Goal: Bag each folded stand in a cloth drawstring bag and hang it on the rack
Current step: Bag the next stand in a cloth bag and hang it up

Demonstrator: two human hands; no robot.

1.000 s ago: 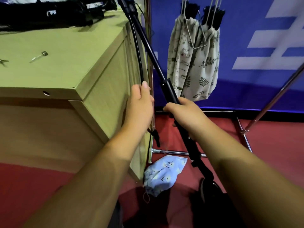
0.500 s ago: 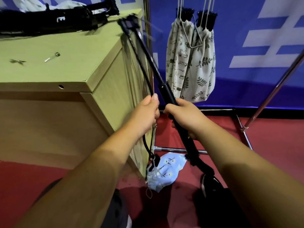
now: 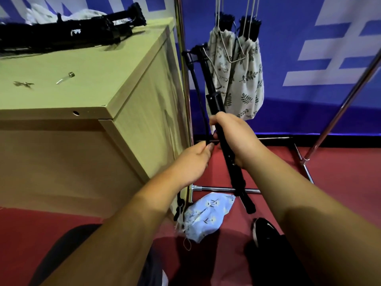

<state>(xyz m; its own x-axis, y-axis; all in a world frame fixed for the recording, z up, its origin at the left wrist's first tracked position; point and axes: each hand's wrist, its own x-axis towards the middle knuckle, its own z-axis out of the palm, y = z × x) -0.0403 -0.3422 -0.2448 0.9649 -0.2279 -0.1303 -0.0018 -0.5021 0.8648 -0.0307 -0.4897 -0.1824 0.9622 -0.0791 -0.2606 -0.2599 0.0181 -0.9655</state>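
Our right hand (image 3: 233,139) is closed tight round the black stand (image 3: 212,100) mid-shaft; stand is tilted, top up by the rack (image 3: 348,98), lower end down near a blue bag (image 3: 206,213) on the floor (image 3: 329,172). Our left hand (image 3: 191,162) fingers (image 3: 208,145) pinch the stand's thin strap (image 3: 199,93) just beside the table (image 3: 86,91) corner. Two leaf-print bags (image 3: 249,83) hang on the rack behind the stand. More stands (image 3: 68,36) lie on the table
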